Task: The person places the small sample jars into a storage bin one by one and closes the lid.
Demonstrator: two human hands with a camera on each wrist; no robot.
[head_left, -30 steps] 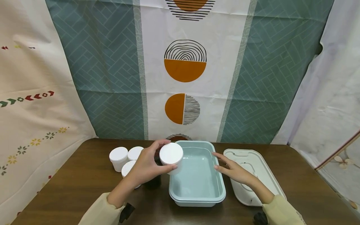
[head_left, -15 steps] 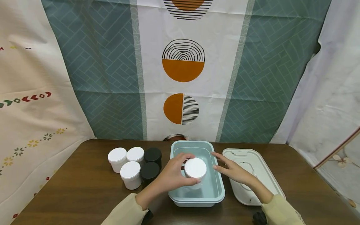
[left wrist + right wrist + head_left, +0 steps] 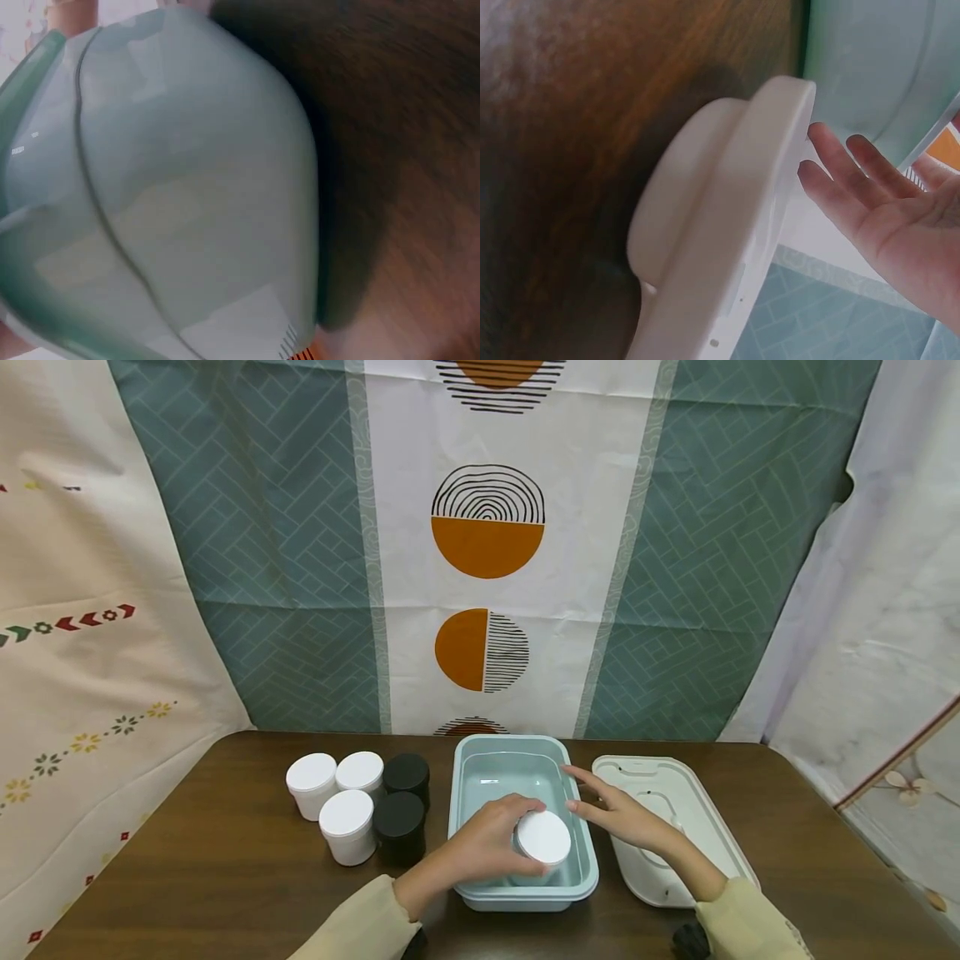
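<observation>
Left fingers [image 3: 519, 806] pinch white jar [image 3: 544, 838] inside pale-blue bin [image 3: 517, 895], near front-right corner; right fingers [image 3: 588, 777] spread near its right side. Uneven release might tip jar; right-hand nudge could shift bin.

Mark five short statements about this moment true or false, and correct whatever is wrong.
1. The left-hand grip holds a white jar inside the pale blue tub. True.
2. Three black jars stand left of the tub. False: two black jars stand there, along with three more white jars.
3. The right-hand grip is clutching a jar. False: the right-hand grip holds nothing, near the tub's right rim.
4. An off-white lid lies right of the tub. True.
5. The tub is covered. False: it is uncovered.
</observation>
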